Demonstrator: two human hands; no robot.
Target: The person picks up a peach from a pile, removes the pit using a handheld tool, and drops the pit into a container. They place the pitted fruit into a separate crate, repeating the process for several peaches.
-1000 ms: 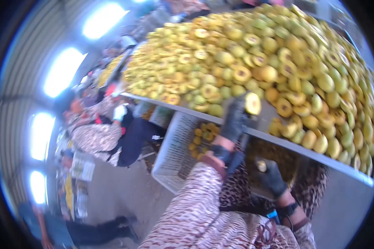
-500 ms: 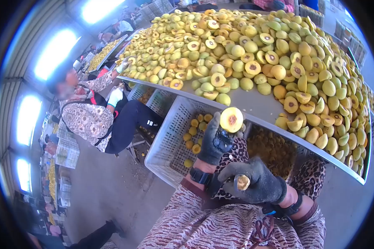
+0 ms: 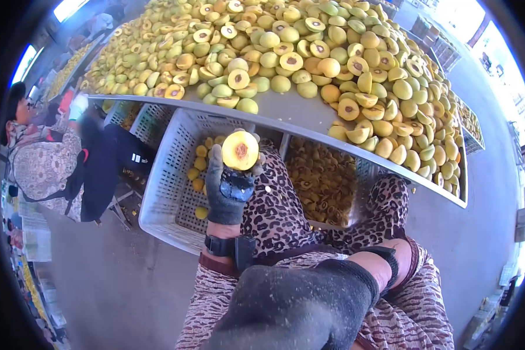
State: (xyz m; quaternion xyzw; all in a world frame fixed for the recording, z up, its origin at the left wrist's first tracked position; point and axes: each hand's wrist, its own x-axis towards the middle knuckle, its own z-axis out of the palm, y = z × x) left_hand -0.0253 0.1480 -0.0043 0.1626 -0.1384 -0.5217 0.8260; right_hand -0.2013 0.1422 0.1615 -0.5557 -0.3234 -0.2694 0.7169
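My left hand (image 3: 230, 189), in a dark grey glove with a wet black patch, is closed around a halved yellow peach (image 3: 240, 150). Its cut face is turned up, with a reddish-brown centre. The hand is above the right side of a grey crate (image 3: 157, 198). Large and close to the camera, my right hand (image 3: 289, 309) in a dusty grey glove reaches over my lap. Its fingers are hidden or cut off at the bottom edge, so what it holds does not show.
Beyond the hands, a metal table (image 3: 300, 116) bears a big heap of peach halves (image 3: 356, 64). Peach halves lie in the grey crate; a second crate (image 3: 364, 175) of brown pieces (image 3: 321, 181) stands under the table. At left sits a co-worker (image 3: 52, 163).
The view has swung right. My right hand, earlier in a fist on a wooden-ended handle, has come up close to the camera. My left hand still holds the peach half.
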